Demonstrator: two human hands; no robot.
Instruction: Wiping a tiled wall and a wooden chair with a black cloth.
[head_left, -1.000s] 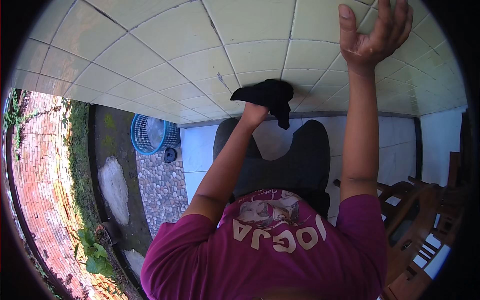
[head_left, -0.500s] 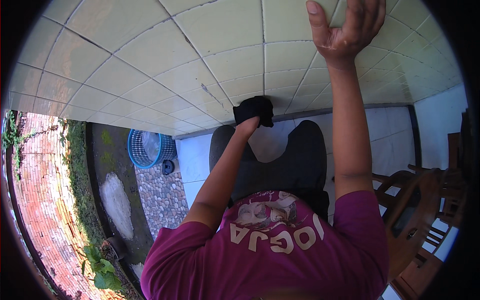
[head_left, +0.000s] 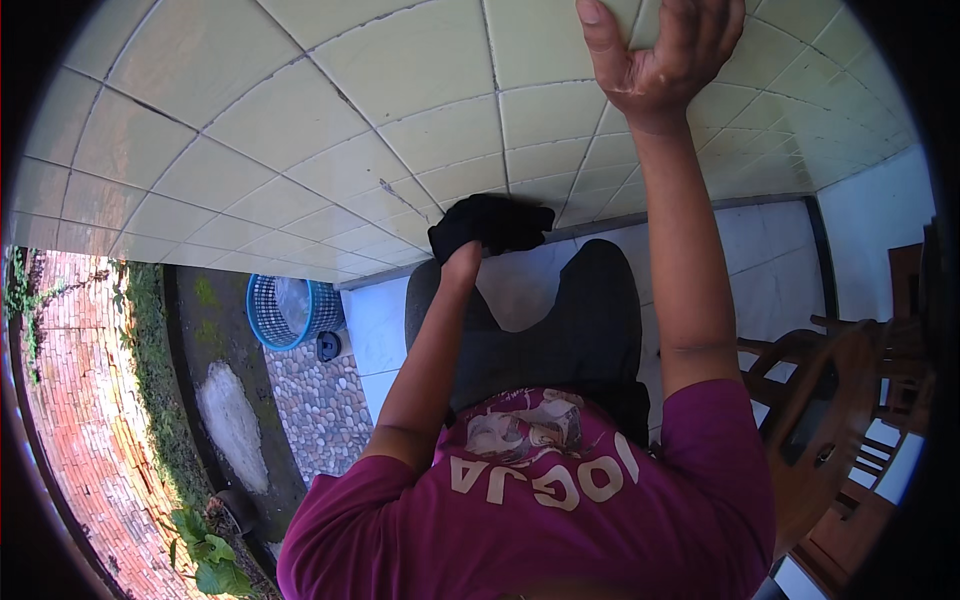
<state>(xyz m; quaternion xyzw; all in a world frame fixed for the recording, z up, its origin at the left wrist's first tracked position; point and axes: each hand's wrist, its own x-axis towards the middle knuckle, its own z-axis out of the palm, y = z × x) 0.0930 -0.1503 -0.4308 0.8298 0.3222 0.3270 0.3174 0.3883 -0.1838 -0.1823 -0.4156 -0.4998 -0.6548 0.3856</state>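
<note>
A black cloth (head_left: 512, 222) lies bunched against the lower part of the pale yellow tiled wall (head_left: 440, 145). My left hand (head_left: 462, 257) holds it there, and the fingers are hidden by the dark fabric. Higher up and to the right, my right hand (head_left: 665, 55) rests against the tiles with its palm side to me. Its thumb and fingers are stretched apart, and nothing is in them. Both forearms reach forward, the left one low between my bent knees (head_left: 600, 280) and the wall.
A blue plastic basket (head_left: 262, 312) with a clear bag inside stands at the left, beside a small dark object (head_left: 328, 347) on pebbled floor (head_left: 320, 410). Wooden furniture (head_left: 820, 430) is close on the right. A grassy strip and brick paving (head_left: 80, 370) lie farther left.
My left hand has moved left along the wall with the black cloth, which now trails out to its right. The right hand keeps its open pose on the tiles; the whole view has shifted slightly.
</note>
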